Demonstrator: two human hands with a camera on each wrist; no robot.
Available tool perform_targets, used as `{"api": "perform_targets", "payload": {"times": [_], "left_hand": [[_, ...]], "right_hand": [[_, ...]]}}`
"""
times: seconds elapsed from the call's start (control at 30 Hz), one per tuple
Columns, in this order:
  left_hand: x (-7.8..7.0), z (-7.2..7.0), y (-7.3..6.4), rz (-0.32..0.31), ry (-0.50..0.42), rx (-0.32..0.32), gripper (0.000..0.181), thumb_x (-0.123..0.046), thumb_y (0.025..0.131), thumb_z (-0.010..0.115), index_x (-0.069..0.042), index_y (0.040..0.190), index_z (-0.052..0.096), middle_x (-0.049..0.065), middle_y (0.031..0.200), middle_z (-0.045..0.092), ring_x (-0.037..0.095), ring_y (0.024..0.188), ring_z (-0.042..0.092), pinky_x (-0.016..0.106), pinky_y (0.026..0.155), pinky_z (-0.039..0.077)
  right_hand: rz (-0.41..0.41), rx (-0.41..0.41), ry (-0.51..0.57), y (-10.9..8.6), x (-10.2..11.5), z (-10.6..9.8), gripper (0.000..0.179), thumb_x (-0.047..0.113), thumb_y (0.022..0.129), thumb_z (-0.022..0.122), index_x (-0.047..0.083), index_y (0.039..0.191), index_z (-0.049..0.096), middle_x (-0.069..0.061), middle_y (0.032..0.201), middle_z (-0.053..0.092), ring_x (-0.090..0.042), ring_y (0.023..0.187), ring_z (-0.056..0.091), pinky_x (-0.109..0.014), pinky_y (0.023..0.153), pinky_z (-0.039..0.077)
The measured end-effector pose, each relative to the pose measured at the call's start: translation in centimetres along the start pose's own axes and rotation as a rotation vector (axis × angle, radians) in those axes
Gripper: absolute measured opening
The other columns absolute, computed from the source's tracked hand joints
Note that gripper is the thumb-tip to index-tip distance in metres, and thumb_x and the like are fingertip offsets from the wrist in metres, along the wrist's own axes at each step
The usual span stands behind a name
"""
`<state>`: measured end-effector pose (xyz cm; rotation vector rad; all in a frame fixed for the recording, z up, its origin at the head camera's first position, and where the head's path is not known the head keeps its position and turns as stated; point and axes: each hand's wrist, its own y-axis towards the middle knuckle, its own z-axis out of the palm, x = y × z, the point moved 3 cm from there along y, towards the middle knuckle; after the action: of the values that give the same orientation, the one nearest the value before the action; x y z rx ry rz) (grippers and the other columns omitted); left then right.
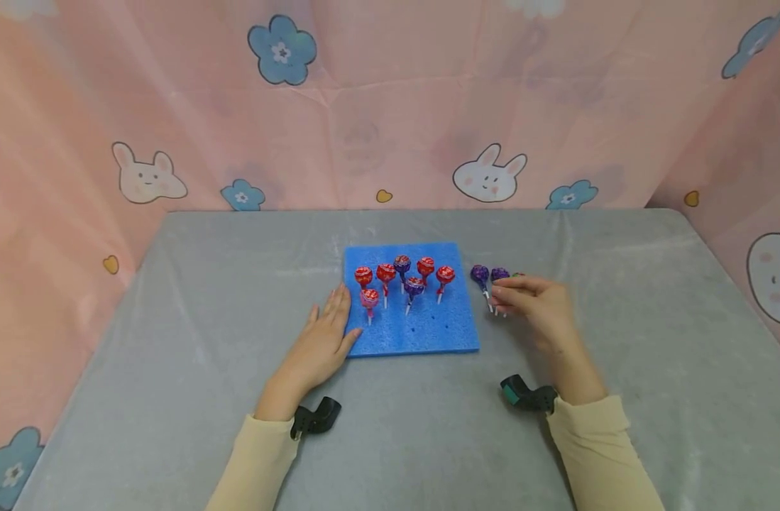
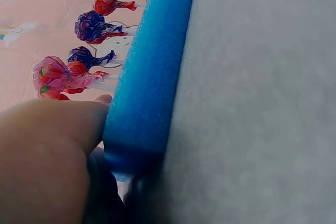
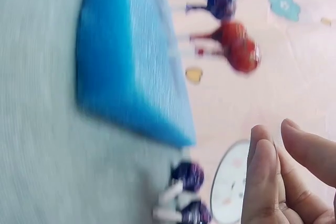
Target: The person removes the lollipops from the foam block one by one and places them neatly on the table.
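Note:
A blue foam board (image 1: 390, 345) lies on the table with several wrapped lollipops standing in it by their sticks: red ones (image 1: 445, 274), purple ones (image 1: 414, 286) and a pink one (image 1: 369, 298). Along the board's left edge rests my left hand (image 1: 321, 342), fingers extended, thumb by the front left corner. To the right of the board, my right hand (image 1: 541, 309) hovers over loose lollipops, two of them purple (image 1: 480, 275). In the right wrist view, thumb and fingers (image 3: 262, 171) are apart with nothing between them. Part of the loose group is hidden behind this hand.
Small holes (image 1: 433, 317) show in the front right part of the board. The grey-covered table (image 1: 198, 319) extends around it, with a pink patterned curtain (image 1: 390, 106) behind. Each wrist wears a black camera (image 1: 529, 394).

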<state>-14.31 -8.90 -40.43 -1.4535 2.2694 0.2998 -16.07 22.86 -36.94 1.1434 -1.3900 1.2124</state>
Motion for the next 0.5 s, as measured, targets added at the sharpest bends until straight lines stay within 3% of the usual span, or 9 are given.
{"api": "perform_targets", "payload": {"times": [0.2, 0.5], "left_hand": [[0.0, 0.1, 0.0, -0.007, -0.006, 0.002, 0.065, -0.032, 0.102, 0.037, 0.001, 0.149, 0.007, 0.014, 0.156, 0.003, 0.029, 0.143, 0.005, 0.049, 0.113, 0.004], [0.0, 0.1, 0.0, -0.009, -0.007, 0.008, 0.065, -0.032, 0.102, 0.037, 0.001, 0.149, 0.006, 0.014, 0.156, 0.003, 0.028, 0.143, 0.005, 0.049, 0.113, 0.004]], "right_hand": [[-0.042, 0.098, -0.041, -0.6, 0.3, 2.3, 0.030, 0.005, 0.089, 0.065, -0.019, 0.106, 0.059, 0.001, 0.081, 0.071, -0.011, 0.073, 0.069, -0.025, 0.069, 0.055], [0.005, 0.198, -0.053, -0.8, 0.0, 6.3, 0.029, 0.002, 0.088, 0.064, -0.020, 0.107, 0.060, -0.013, 0.089, 0.070, -0.012, 0.075, 0.069, -0.028, 0.071, 0.055]]}}
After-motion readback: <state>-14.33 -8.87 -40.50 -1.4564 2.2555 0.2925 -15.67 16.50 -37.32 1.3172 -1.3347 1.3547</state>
